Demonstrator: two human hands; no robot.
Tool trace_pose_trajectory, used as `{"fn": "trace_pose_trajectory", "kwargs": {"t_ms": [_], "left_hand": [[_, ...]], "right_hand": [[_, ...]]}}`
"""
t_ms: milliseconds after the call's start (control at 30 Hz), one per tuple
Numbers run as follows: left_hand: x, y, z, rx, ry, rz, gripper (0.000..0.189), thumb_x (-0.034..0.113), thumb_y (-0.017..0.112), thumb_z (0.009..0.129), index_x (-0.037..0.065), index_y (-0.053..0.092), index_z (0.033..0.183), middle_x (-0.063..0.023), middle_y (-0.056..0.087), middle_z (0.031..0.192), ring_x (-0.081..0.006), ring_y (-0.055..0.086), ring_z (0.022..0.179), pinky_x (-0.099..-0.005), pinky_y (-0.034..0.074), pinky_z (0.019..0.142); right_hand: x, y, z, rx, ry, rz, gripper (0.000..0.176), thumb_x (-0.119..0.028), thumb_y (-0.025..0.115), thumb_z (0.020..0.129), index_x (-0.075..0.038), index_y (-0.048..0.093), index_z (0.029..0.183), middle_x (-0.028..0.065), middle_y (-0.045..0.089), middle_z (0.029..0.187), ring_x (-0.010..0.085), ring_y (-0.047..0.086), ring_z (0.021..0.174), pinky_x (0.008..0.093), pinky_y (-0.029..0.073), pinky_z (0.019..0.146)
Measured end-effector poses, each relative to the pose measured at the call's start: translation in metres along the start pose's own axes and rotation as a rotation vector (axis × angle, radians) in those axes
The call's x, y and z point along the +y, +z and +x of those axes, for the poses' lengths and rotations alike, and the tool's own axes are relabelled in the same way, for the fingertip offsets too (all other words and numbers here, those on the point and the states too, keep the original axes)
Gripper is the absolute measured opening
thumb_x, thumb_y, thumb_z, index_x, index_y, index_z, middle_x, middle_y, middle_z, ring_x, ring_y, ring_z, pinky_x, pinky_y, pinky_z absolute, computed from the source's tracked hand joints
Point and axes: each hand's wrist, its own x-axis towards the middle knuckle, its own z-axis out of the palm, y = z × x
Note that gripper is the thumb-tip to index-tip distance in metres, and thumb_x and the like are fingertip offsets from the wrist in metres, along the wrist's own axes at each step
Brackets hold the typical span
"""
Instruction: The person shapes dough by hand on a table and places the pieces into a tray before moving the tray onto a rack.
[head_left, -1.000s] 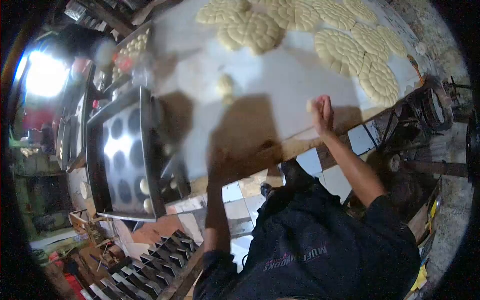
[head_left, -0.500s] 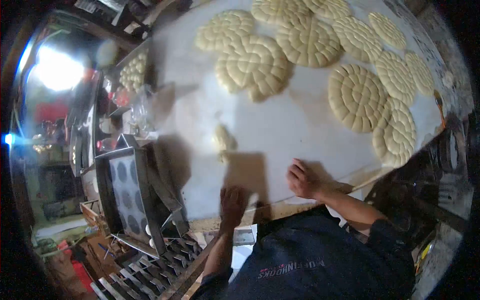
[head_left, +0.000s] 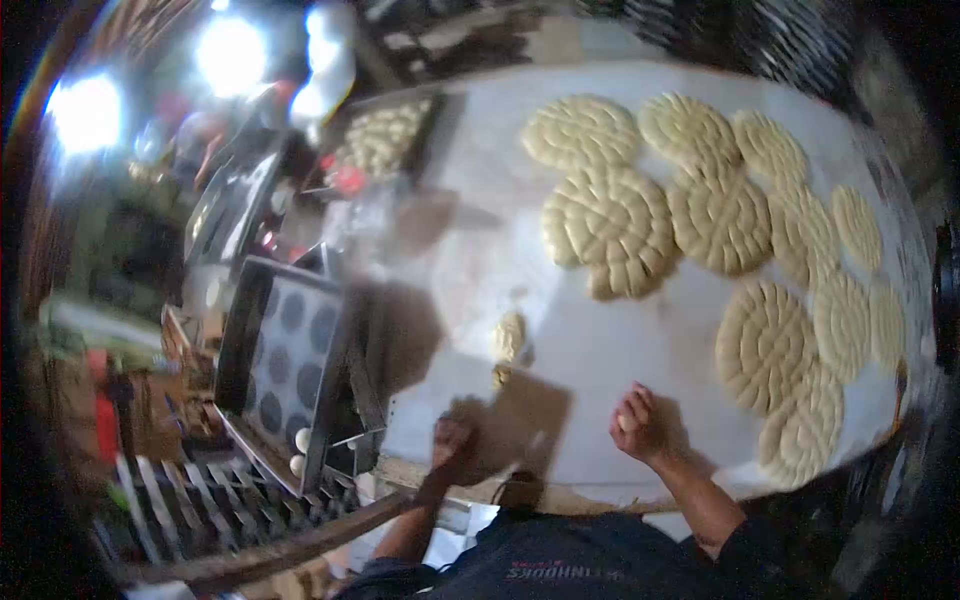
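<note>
A wide white tabletop (head_left: 600,350) fills most of the view. Across its far and right parts lie many flat scored dough rounds (head_left: 610,225), several of them touching or overlapping at the edges. At the tabletop's left end stands a dark baking tray (head_left: 285,355) marked with round spots, with a couple of pale dough balls (head_left: 297,440) at its near end.

The left hand (head_left: 452,440) rests on the tabletop by the near edge, in shadow. Whether its grip is loose or closed on anything cannot be told. The right hand (head_left: 638,425) is lifted just above the tabletop near the front edge, its grip curled narrow around a small dough piece (head_left: 625,423), which shows pale between the fingers. Between the hands and farther in sits a dough lump (head_left: 508,340), apart from both.

The small dough piece looks light, soft and probably a little tacky. It would dent under any pinch, so it is best cupped loosely in the palm with the fingertips around its sides.
</note>
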Motion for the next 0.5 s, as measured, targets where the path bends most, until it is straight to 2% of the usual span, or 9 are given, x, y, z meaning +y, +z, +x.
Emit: {"fn": "trace_pose_trajectory", "kwargs": {"t_ms": [67, 100, 133, 200, 233, 300, 333, 400, 500], "left_hand": [[-0.015, -0.029, 0.014, 0.230, 0.165, 0.624, 0.048, 0.022, 0.054, 0.089, 0.005, 0.049, 0.134, -0.0166, 0.044, 0.144, -0.0297, 0.043, 0.130, -0.0486, 0.038, 0.104], [-0.027, -0.033, 0.023, 0.257, 0.143, 0.570, 0.047, 0.021, 0.058, 0.086, 0.006, 0.051, 0.130, -0.0165, 0.048, 0.136, -0.0306, 0.048, 0.123, -0.0477, 0.041, 0.100], [-0.032, -0.028, 0.044, 0.268, 0.080, 0.304, 0.046, 0.019, 0.062, 0.083, 0.007, 0.053, 0.126, -0.0164, 0.053, 0.128, -0.0316, 0.052, 0.115, -0.0469, 0.043, 0.096], [-0.028, -0.010, 0.087, 0.365, -0.030, -0.117, 0.044, 0.017, 0.070, 0.077, 0.010, 0.058, 0.119, -0.0162, 0.061, 0.112, -0.0334, 0.060, 0.101, -0.0452, 0.048, 0.088], [-0.010, -0.018, 0.097, 0.414, -0.030, -0.209, 0.039, 0.015, 0.069, 0.076, 0.011, 0.059, 0.114, -0.0158, 0.062, 0.107, -0.0344, 0.060, 0.099, -0.0457, 0.047, 0.086], [0.018, -0.017, 0.116, 0.514, 0.127, -0.616, 0.027, 0.016, 0.063, 0.083, 0.012, 0.063, 0.109, -0.0135, 0.065, 0.102, -0.0355, 0.060, 0.094, -0.0452, 0.046, 0.083], [0.024, 0.001, 0.107, 0.481, 0.082, -0.672, 0.029, 0.016, 0.063, 0.082, 0.010, 0.061, 0.111, -0.0143, 0.063, 0.105, -0.0357, 0.059, 0.096, -0.0449, 0.046, 0.084], [0.034, 0.042, 0.075, 0.360, -0.015, -0.670, 0.035, 0.016, 0.064, 0.081, 0.008, 0.058, 0.115, -0.0158, 0.060, 0.110, -0.0360, 0.057, 0.100, -0.0444, 0.046, 0.087], [0.025, 0.037, 0.003, 0.201, 0.017, -0.544, 0.044, 0.016, 0.065, 0.080, 0.005, 0.053, 0.122, -0.0181, 0.055, 0.118, -0.0365, 0.055, 0.105, -0.0435, 0.045, 0.091]], "right_hand": [[0.017, -0.017, 0.022, 0.106, 0.138, -0.124, 0.007, -0.007, 0.057, 0.078, -0.001, 0.054, 0.082, 0.0173, 0.054, 0.088, 0.0393, 0.052, 0.092, 0.0508, 0.043, 0.092], [0.016, -0.023, 0.041, 0.186, 0.233, -0.204, 0.008, -0.007, 0.056, 0.078, -0.001, 0.054, 0.084, 0.0170, 0.054, 0.088, 0.0391, 0.051, 0.092, 0.0495, 0.043, 0.089], [0.007, -0.028, 0.063, 0.175, 0.147, -0.186, 0.008, -0.007, 0.056, 0.078, -0.001, 0.054, 0.084, 0.0170, 0.054, 0.088, 0.0391, 0.051, 0.092, 0.0495, 0.043, 0.089], [-0.022, -0.027, 0.101, 0.091, 0.567, -0.288, 0.009, -0.008, 0.055, 0.081, -0.002, 0.053, 0.087, 0.0172, 0.053, 0.090, 0.0393, 0.050, 0.094, 0.0490, 0.042, 0.087], [-0.017, -0.003, 0.105, 0.079, 0.506, -0.277, 0.009, -0.008, 0.055, 0.081, -0.002, 0.053, 0.087, 0.0172, 0.053, 0.090, 0.0393, 0.050, 0.094, 0.0490, 0.042, 0.087], [0.001, 0.050, 0.094, 0.423, 0.520, -0.203, 0.008, -0.006, 0.056, 0.083, -0.005, 0.052, 0.090, 0.0144, 0.054, 0.093, 0.0356, 0.053, 0.092, 0.0484, 0.044, 0.082], [-0.018, 0.049, 0.088, 0.409, 0.498, -0.199, 0.008, -0.006, 0.056, 0.083, -0.005, 0.052, 0.090, 0.0144, 0.054, 0.093, 0.0356, 0.053, 0.092, 0.0484, 0.044, 0.082], [-0.068, 0.027, 0.076, 0.102, 0.390, -0.125, 0.006, -0.001, 0.051, 0.085, -0.004, 0.053, 0.089, 0.0142, 0.054, 0.093, 0.0352, 0.053, 0.092, 0.0470, 0.044, 0.082], [-0.056, 0.010, 0.042, -0.019, 0.329, -0.145, 0.009, -0.008, 0.052, 0.084, -0.001, 0.055, 0.088, 0.0162, 0.057, 0.092, 0.0329, 0.053, 0.093, 0.0437, 0.044, 0.081]]}}
